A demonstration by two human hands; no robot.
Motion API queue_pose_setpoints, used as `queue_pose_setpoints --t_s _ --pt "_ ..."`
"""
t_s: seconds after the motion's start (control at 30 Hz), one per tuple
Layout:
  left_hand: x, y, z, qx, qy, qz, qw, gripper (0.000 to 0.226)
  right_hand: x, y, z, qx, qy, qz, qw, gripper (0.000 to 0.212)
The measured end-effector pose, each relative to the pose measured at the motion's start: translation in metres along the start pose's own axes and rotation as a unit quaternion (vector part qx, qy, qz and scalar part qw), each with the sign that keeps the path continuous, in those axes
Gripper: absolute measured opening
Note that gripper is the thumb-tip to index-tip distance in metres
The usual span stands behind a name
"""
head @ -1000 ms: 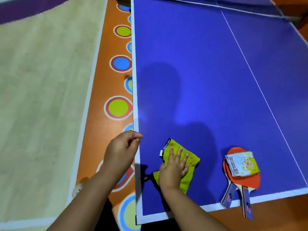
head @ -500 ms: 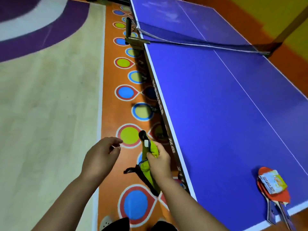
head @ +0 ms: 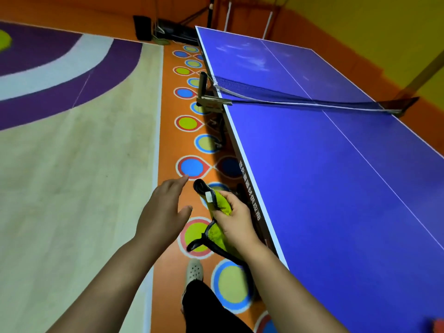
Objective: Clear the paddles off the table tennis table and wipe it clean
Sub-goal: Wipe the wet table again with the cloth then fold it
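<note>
My right hand (head: 236,222) grips a yellow-green cloth with black trim (head: 217,212) in the air, just left of the blue table tennis table (head: 324,188). The cloth's black strap hangs below my fist. My left hand (head: 163,212) hovers beside the cloth with fingers spread, holding nothing. A sliver of a red paddle (head: 438,326) shows at the bottom right corner on the table; the rest of it is out of frame.
The net (head: 300,97) spans the table, clamped by a post (head: 206,92) at the left edge. An orange floor strip (head: 168,131) with coloured circles runs along the table's left side. My shoe (head: 194,270) stands on it. Dark equipment (head: 168,32) sits by the far wall.
My right hand lifted the cloth off the table and carried it out past the left edge. My left hand opened its fingers. The view swung up and left, pushing the paddles almost out of frame.
</note>
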State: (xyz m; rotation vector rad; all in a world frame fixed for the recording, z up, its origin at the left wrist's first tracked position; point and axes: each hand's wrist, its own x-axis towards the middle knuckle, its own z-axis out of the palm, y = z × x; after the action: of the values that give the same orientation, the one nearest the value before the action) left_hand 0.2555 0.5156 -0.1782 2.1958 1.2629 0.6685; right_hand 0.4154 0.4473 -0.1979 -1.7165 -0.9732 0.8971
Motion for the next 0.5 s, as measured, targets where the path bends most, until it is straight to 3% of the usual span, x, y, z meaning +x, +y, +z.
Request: queue_pose_setpoints --t_s 0.23,0.37,0.5 --pt "0.156 -0.035 -0.024 0.070 0.015 0.014 0.997 0.063 0.169 -0.047 0.025 0.024 -0.077 -0.023 0.997 0.044" --pt "0.234 -0.063 -0.044 0.110 0.038 0.018 0.993 0.063 0.257 -0.079 0.053 -0.025 -0.157 -0.051 0.986 0.052" --pt "0.299 -0.105 -0.058 0.139 0.044 0.009 0.989 0.038 0.326 -0.096 0.091 -0.036 -0.185 -0.056 0.980 0.041"
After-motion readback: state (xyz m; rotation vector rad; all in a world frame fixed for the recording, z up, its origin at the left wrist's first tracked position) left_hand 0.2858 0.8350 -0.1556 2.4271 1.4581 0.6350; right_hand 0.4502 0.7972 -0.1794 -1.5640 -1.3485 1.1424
